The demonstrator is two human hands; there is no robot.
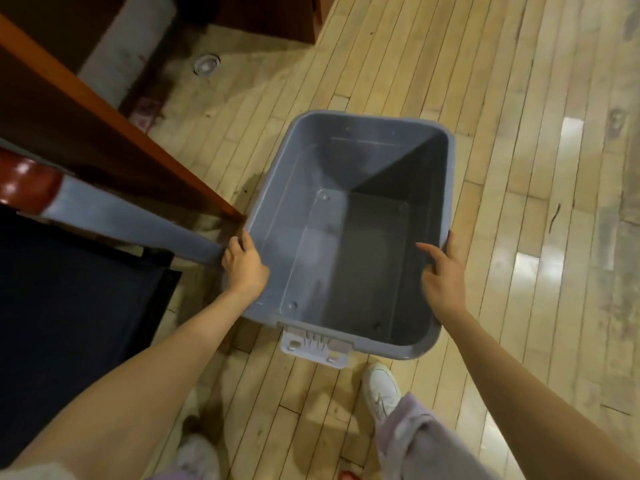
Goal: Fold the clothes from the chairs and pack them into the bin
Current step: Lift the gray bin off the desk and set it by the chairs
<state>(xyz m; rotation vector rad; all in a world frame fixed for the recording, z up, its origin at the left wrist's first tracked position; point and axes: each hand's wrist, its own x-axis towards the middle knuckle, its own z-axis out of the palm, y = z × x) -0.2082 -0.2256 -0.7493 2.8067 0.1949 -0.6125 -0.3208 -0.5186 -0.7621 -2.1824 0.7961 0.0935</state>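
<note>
We hold a smooth grey plastic bin (300, 188), rectangular with rounded corners, over glossy wood-plank floor (519, 98); left hand (244, 265) curls round its left rim; right hand (443, 275) clasps the right rim, thumb inside.

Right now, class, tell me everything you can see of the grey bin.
The bin is a grey-blue, rectangular tub of what looks like plastic, with rounded corners. It is upright, lidless and empty, its inside half in shadow. A paler latch sits on its near short end. The left hand grips its left rim and the right hand its right rim. It is above the plank floor; resting or lifted, I cannot tell.
</note>
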